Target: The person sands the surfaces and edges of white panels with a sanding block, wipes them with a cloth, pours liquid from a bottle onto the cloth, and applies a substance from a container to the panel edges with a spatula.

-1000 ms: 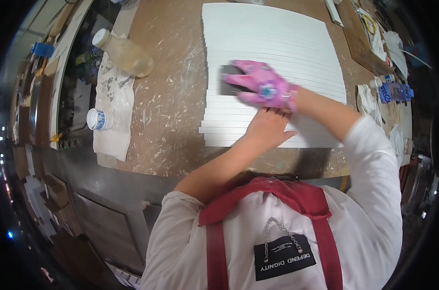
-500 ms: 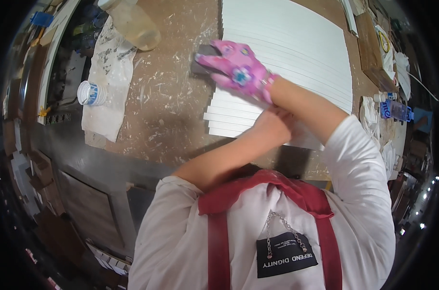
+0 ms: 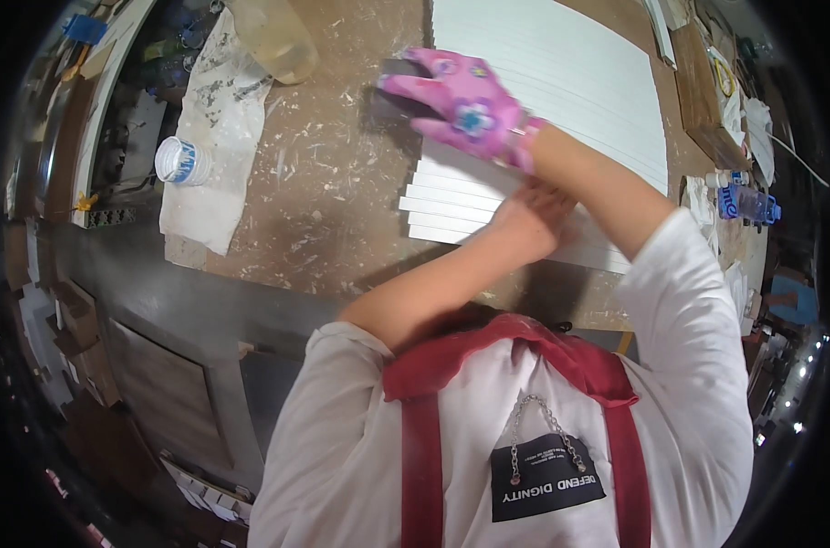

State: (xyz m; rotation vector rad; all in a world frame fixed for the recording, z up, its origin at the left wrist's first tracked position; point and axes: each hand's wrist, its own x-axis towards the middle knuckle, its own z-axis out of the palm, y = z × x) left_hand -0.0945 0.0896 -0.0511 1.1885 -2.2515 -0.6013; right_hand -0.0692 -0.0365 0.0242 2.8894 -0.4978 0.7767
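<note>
Flecked brown counter (image 3: 333,183) bears rows of white strips (image 3: 579,91) in the head view, where a pink-gloved right hand (image 3: 468,102) has its fingers grasping a grey block (image 3: 393,109) at their left edge. The bare left hand (image 3: 532,217) lies partly under the right forearm (image 3: 602,178); its fingers' state cannot be told.

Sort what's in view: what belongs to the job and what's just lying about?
In the job: gloved right hand, gripping a dark grey block; white strips; bare left hand, over the strips.

Apparently just lying about: white tub; stained cloth; bottle of cloudy liquid; wooden box.
</note>
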